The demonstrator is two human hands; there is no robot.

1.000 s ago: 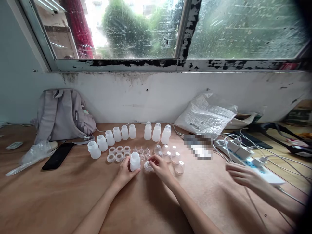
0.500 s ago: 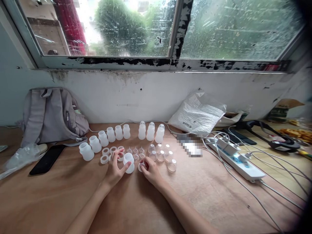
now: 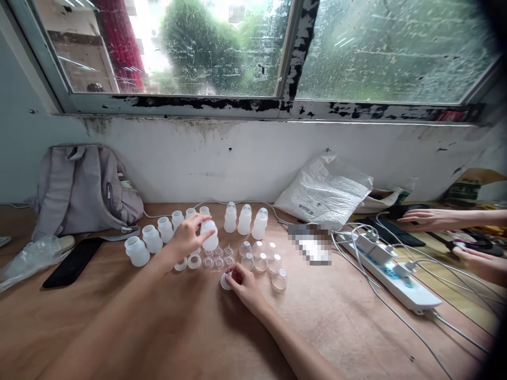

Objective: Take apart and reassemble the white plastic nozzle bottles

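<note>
My left hand (image 3: 189,235) grips a frosted white baby bottle (image 3: 209,238) between thumb and fingers, above the rows of parts. With closed fingertips, my right hand (image 3: 244,285) holds a pale bottle ring (image 3: 225,283) low at the table; what sits inside the ring is partly hidden. Several uncapped bottles (image 3: 152,239) stand in a curved row at the left, some behind my left hand. Several loose rings (image 3: 194,261) and clear teats (image 3: 218,262) lie between my hands. Clear caps (image 3: 260,262) stand right of them. Three capped bottles (image 3: 245,220) are farther back.
At the left are a grey backpack (image 3: 85,190) and a black phone (image 3: 73,264). A silver plastic bag (image 3: 325,190) leans on the wall. A power strip (image 3: 404,282) with cables lies right. Another person's hands (image 3: 430,217) reach in by a black headset (image 3: 471,235).
My left hand has lifted the bottle from the front and moved it away from me. My right hand stays low with the ring, slightly nearer me. Another person's hands have appeared at the right.
</note>
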